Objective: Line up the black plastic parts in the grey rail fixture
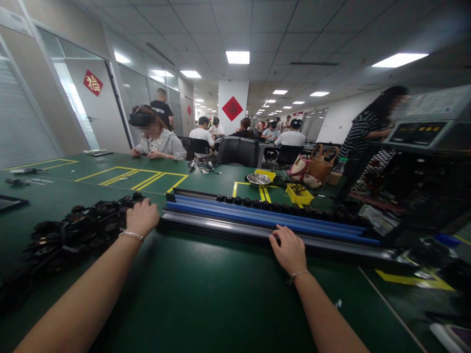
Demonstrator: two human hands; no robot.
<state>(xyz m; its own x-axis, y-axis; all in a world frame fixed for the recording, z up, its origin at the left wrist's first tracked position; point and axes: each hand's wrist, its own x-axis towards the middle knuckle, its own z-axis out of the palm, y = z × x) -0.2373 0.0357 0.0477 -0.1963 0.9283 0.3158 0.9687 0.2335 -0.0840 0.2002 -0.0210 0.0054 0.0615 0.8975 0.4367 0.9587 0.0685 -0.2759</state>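
My left hand is over the right end of a pile of black parts, beside the left end of a long grey rail. Its fingers curl downward and are partly hidden, so what they hold cannot be made out. My right hand rests at the near edge of the grey rail, fingertips on it, with a gap between thumb and fingers. Behind the grey rail runs a blue rail, parallel to it. A row of small black pieces lines the far side of the blue rail.
The green table carries yellow tape markings. Farther back stand a metal bowl, a yellow bin and a brown bag. A dark machine frame stands at the right. A person in a headset sits across the table.
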